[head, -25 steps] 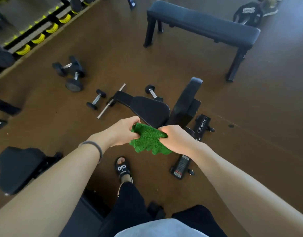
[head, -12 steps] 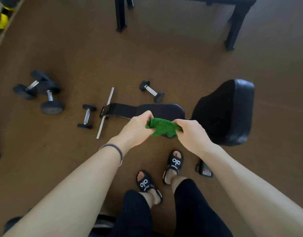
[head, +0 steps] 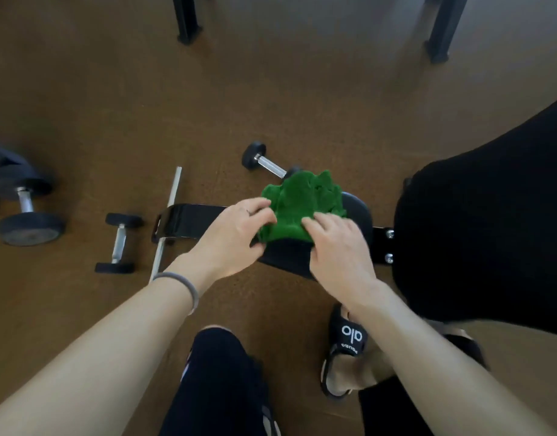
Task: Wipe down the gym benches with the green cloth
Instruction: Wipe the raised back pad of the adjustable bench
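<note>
the brown floor (head: 91,99) fills most of the frame. a big black back pad (head: 478,234) takes up the right side. in the middle sits a smaller black seat pad (head: 289,256), joined to the big pad by a black metal plate with two bolts (head: 382,243). a shiny black bar (head: 189,221) sticks out from the seat toward the left. two bare arms reach in from the bottom corners. the green cloth (head: 302,202) lies bunched up on the seat pad, a little above the middle of the frame. the left hand (head: 233,237) rests on the left edge of the cloth with its fingers bent over it, but i cannot tell if they are pinching it. the right hand (head: 340,250) lies on the near right part of the cloth with its fingers mostly straight, pressing down. a grey band (head: 179,281) sits on the left wrist. at the top, two black bench legs (head: 187,23) stand on the floor. at the far left lies a large dumbbell (head: 25,215). a small dumbbell (head: 118,243) lies left of the shiny bar, beside a thin silver rod (head: 168,218). another small dumbbell (head: 264,160) lies just above the cloth. a black sandal (head: 346,344) shows at the lower right.
</note>
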A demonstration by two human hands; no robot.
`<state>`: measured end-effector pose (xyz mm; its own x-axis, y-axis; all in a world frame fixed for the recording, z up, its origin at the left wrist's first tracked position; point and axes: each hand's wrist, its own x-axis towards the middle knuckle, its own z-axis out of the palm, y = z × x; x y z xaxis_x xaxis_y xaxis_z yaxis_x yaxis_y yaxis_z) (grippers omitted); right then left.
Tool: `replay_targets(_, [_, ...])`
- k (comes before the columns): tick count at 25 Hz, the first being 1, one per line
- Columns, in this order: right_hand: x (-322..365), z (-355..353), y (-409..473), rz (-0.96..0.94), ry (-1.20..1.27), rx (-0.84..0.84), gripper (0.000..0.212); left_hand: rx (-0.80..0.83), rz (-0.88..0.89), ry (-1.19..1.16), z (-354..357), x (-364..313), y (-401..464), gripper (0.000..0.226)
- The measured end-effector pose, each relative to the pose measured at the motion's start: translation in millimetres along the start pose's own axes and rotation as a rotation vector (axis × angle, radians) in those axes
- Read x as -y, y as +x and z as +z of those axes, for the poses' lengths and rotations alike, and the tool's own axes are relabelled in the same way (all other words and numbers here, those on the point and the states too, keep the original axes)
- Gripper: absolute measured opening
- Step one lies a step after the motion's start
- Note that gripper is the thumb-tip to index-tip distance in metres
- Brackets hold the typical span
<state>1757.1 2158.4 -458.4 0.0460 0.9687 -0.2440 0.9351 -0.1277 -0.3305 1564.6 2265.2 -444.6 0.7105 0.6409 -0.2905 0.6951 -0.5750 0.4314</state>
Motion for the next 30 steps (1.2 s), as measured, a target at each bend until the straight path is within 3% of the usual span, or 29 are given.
replay_targets(2, [-9,62,3,0.021,-0.075,0.169,0.045,0.033,-0.004,0.039,55,43,3,0.043])
replay_targets(6, [-15,142,44,0.149,0.023,-0.188,0.053,-0.291,-0.273,-0.293,120,98,46,0.048])
replay_targets(10, [-2,190,76,0.256,-0.042,-0.233,0.071,-0.465,-0.262,-0.470,154,118,80,0.038])
replay_targets(19, [-22,174,149,0.267,-0.053,-0.268,0.060,-0.521,-0.282,-0.440,160,120,81,0.039])
replay_targets(23, [16,199,80,0.248,-0.051,-0.325,0.059,-0.534,-0.278,-0.482,160,118,79,0.039])
replay_targets(26, [21,208,52,0.172,-0.050,-0.246,0.059,-0.518,-0.295,-0.505,157,116,76,0.039])
replay_targets(30, [-12,180,123,0.217,-0.047,-0.270,0.058,-0.534,-0.295,-0.431,158,117,80,0.040])
